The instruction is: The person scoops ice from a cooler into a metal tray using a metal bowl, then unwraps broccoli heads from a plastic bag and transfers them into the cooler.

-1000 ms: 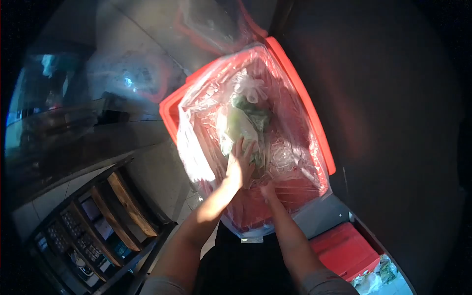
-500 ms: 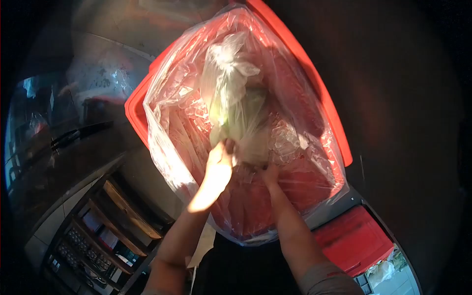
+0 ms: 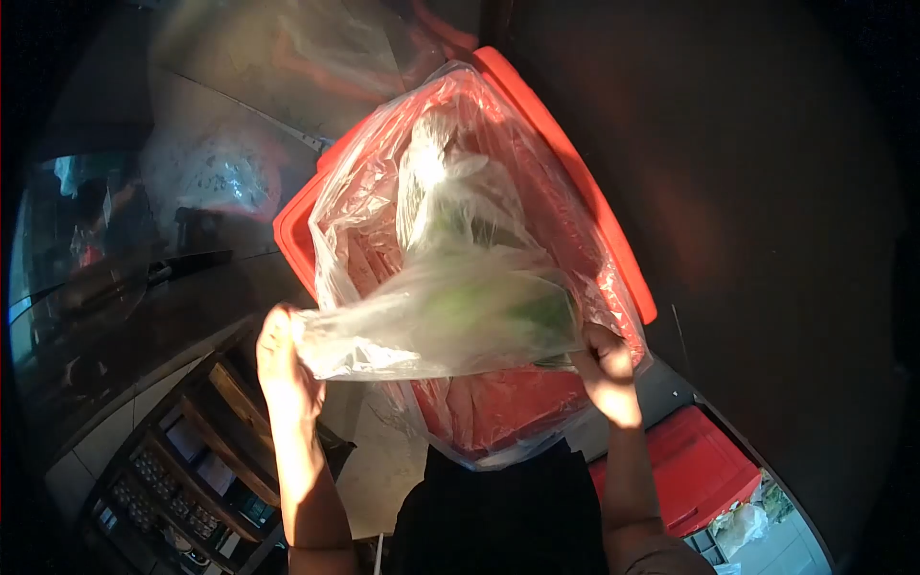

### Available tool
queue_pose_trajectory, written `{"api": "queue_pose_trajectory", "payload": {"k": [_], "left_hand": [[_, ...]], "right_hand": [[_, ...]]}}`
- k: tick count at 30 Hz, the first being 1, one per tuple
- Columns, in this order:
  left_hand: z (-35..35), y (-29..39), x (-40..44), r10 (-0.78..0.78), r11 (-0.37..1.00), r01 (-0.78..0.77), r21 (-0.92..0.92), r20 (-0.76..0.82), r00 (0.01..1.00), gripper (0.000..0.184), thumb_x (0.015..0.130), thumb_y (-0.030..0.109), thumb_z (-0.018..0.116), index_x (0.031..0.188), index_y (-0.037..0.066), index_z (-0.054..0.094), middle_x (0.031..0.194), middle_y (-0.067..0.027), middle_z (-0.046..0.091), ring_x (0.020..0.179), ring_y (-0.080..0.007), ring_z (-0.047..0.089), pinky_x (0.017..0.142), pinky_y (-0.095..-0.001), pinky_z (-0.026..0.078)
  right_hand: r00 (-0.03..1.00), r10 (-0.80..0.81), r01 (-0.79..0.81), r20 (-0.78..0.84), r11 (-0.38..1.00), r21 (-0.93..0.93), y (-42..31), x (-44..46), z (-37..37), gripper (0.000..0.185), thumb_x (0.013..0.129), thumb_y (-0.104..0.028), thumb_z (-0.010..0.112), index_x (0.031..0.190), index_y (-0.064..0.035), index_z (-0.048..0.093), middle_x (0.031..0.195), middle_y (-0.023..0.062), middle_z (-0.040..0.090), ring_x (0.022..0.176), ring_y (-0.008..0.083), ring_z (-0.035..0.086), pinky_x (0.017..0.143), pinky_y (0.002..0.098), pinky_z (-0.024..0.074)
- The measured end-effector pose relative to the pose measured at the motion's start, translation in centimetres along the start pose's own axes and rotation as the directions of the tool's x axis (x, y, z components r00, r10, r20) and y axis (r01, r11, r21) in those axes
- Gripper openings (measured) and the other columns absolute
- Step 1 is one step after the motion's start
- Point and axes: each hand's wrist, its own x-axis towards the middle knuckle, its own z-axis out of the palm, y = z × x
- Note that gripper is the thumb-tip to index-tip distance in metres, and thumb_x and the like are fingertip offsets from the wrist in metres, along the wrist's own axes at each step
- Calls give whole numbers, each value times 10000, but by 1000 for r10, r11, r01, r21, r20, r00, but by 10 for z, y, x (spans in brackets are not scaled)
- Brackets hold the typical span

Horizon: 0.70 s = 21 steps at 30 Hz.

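the clear plastic bag [image 3: 383,331] is held above the near part of the red crate [image 3: 563,153], which is lined with a thin transparent liner [image 3: 331,259]. the left hand [image 3: 285,369] has its grip pinching the left end of this bag, and the right hand [image 3: 609,369] is pinching the right end, so the film hangs rather taut between them. inside there are green contents [image 3: 532,321], but they are blurred and i cannot tell what they are. behind it, in the crate, lies another plastic bundle [image 3: 460,196]; whether both are joined, i cannot tell.

in my judgement, the bag is light and very soft, with film that is slippery and may tear if pulled too strongly. the green part could bruise easily. it seems best to take hold of gathered film at both ends, without squeezing the middle.
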Motion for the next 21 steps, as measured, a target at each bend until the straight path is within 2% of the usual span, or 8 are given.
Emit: {"api": "queue_pose_trajectory", "payload": {"k": [6, 8, 12, 14, 16, 19, 20, 21], "left_hand": [[13, 3, -40, 0, 912, -2, 410, 6, 1000, 222, 843, 260, 564, 886, 52, 499, 754, 26, 467, 662, -28, 416, 587, -172, 346], [23, 1, -61, -66, 887, -37, 460, 207, 976, 363, 789, 237, 624, 1040, 48, 443, 963, -26, 430, 882, -91, 407, 746, -258, 369], [32, -35, -97, -203, 756, -324, 568, 674, 710, 628, 692, 236, 662, 1213, 48, 365, 1220, -126, 292, 1158, -270, 279, 978, -421, 250], [31, -17, -100, -374, 816, 52, 576, 458, 806, 479, 723, 326, 594, 1093, 36, 502, 1077, -122, 453, 1015, -251, 450, 932, -441, 341], [-12, -4, -89, -83, 458, -107, 883, 162, 983, 145, 758, 98, 556, 882, 36, 511, 860, -36, 520, 740, -153, 502, 677, -252, 440], [-164, 37, -50, 418, 626, -190, 757, -120, 900, 109, 795, 90, 553, 846, 33, 476, 811, -39, 520, 773, -136, 509, 686, -267, 447], [-100, 78, -50, 679, 406, -242, 881, -114, 725, 116, 824, 94, 532, 893, 17, 479, 811, -38, 521, 794, -129, 517, 701, -260, 452], [-118, 90, -38, 635, 488, -134, 863, -245, 733, 136, 825, 91, 536, 921, 5, 493, 803, -26, 518, 789, -117, 516, 695, -248, 442]], "right_hand": [[988, 136, -129, 78, 988, -80, -63, -2, -18, 90, 667, 9, 521, 620, -5, 447, 514, 63, 340, 480, 119, 355, 455, 290, 293], [952, -7, -128, 305, 898, 421, -80, -23, -15, 183, 668, -91, 588, 611, -35, 423, 569, 75, 396, 488, 167, 384, 460, 317, 309], [765, -378, 169, 521, 899, 403, -133, -27, 55, 138, 635, -84, 611, 668, -32, 487, 605, 87, 460, 542, 245, 459, 517, 345, 368], [723, -556, 188, 410, 729, 658, -163, -31, 80, 112, 609, 2, 567, 709, -1, 515, 673, 92, 488, 651, 266, 509, 629, 334, 419], [625, -641, 113, 445, 638, 761, -160, -45, 98, 176, 701, 11, 577, 868, -5, 525, 813, 99, 487, 775, 256, 520, 700, 334, 428], [697, -510, 84, 504, 756, 649, -151, -32, 92, 292, 754, -45, 592, 1026, -12, 490, 948, 110, 484, 858, 217, 513, 761, 318, 429], [737, -423, 67, 528, 823, 565, -136, -30, 94, 314, 774, -94, 579, 1064, -15, 489, 988, 119, 498, 902, 228, 524, 780, 327, 433], [742, -206, -7, 638, 949, 315, -120, -22, 94, 310, 795, -153, 551, 1068, -19, 489, 1035, 140, 501, 945, 249, 526, 796, 355, 431]]}}
